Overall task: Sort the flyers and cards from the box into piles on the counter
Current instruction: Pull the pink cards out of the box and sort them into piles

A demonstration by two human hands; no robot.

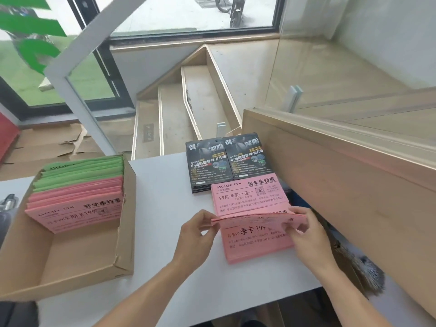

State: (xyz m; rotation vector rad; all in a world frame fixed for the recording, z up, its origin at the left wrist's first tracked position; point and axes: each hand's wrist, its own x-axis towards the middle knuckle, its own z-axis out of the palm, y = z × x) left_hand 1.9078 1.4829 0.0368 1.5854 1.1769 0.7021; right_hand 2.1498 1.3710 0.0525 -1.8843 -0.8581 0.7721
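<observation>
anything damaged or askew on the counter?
Yes: the cardboard box has a torn, creased near-right corner. The pink pile lies slightly skewed to the black cards. Both hands' grip bends the held pink flyers.

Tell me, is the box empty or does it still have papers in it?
Not empty. The box holds green flyers and pink flyers stacked at its far end; the near part shows bare cardboard.

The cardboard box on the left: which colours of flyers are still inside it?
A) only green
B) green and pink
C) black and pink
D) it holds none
B: the cardboard box holds green flyers at the back and pink flyers in front of them.
</observation>
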